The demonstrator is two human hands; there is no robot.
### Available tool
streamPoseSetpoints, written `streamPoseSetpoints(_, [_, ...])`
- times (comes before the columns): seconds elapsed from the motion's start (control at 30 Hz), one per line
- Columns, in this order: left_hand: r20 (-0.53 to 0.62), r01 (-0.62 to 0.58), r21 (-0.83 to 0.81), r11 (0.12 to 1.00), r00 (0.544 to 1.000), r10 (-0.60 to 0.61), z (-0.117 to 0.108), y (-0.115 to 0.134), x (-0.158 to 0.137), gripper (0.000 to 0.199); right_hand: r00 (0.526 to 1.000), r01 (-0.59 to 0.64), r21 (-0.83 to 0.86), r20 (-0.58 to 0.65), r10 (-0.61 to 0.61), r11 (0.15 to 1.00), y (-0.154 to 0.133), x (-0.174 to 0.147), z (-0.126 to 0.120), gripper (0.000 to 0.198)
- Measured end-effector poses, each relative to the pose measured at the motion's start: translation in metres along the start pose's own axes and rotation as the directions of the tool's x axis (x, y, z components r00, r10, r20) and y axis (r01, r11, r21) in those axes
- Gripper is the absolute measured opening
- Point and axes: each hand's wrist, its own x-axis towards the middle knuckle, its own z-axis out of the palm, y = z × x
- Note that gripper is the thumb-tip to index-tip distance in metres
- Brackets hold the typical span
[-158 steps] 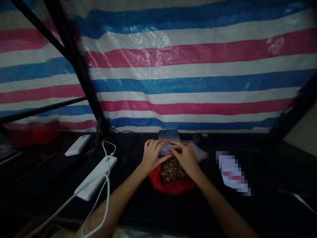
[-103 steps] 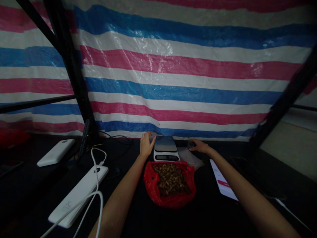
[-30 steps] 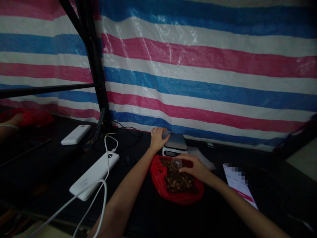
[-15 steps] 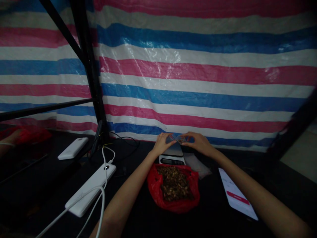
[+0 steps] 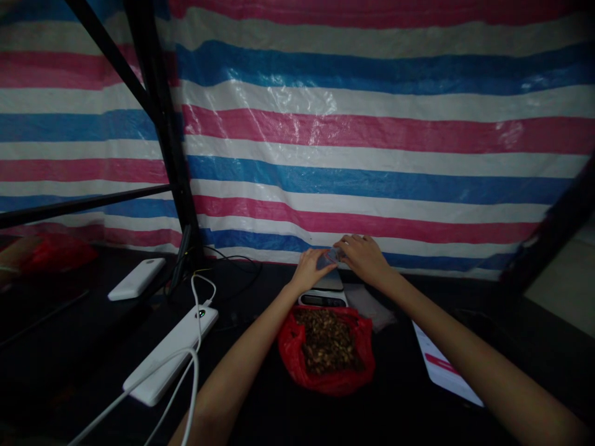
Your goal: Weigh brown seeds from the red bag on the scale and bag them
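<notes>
My left hand (image 5: 307,271) pinches one side of a small clear plastic bag (image 5: 331,254) above a white kitchen scale (image 5: 324,300). My right hand (image 5: 364,255) has its fingers closed at the bag's other side, near its top. What lies inside the bag is too dim to make out. Just in front of the scale sits an open red plastic bag (image 5: 289,367), full of small brown dried pieces (image 5: 329,342). Flat clear plastic (image 5: 372,306) lies to the right of the scale, partly under my right forearm.
A phone (image 5: 441,365) with a lit screen lies under my right forearm. On the left are a white power bank (image 5: 170,353) with a white cable and a second one (image 5: 137,279). A co-worker's blurred hand (image 5: 16,254) touches a red bag (image 5: 60,251). A black metal post (image 5: 179,173) stands before striped sheeting.
My right hand has moved up and left, closer to my left hand, and has turned over the clear bag. The co-worker's hand at the far left has shifted.
</notes>
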Motion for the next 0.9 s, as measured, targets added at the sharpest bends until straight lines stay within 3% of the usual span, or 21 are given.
streamPoseSetpoints(0.5, [0.017,0.062,-0.030,0.998,0.998,-0.062,0.004,-0.011,-0.001,0.045,0.985,0.168,-0.161,-0.003,-0.171,0.973,-0.014,0.013,-0.009,0.027])
streamPoseSetpoints(0.73, [0.017,0.043,-0.004,0.999,0.999,-0.043,0.002,-0.012,-0.004,0.050,0.995,0.098,-0.213,0.019,-0.096,0.972,-0.021,0.011,-0.015,0.029])
streamPoseSetpoints(0.9, [0.027,0.078,0.044,0.996,0.996,-0.079,0.004,-0.021,-0.006,0.056,1.000,0.030,-0.117,-0.007,-0.031,0.993,-0.020,0.001,-0.027,0.026])
